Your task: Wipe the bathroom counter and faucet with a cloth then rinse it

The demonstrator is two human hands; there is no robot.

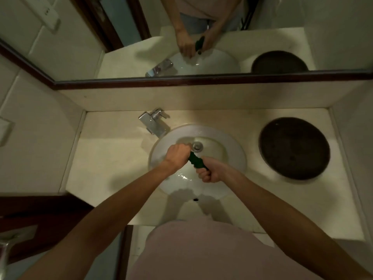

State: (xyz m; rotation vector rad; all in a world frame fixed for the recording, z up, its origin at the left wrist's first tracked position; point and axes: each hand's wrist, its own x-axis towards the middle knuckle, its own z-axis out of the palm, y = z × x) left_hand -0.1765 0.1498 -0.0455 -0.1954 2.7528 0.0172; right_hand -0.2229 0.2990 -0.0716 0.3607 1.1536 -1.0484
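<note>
A dark green cloth (195, 161) is twisted into a tight roll above the white sink basin (232, 150). My left hand (178, 153) grips its upper end near the metal drain plug (197, 146). My right hand (211, 171) is closed around its lower end. Both hands hold the cloth over the bowl, where water glistens on the bottom. The chrome faucet (154, 122) stands at the basin's back left on the pale stone counter (105, 158); I see no water running from it.
A round dark tray or mat (294, 148) lies on the counter to the right of the basin. A framed mirror (181, 37) runs along the back wall. Tiled walls close in the left and right sides.
</note>
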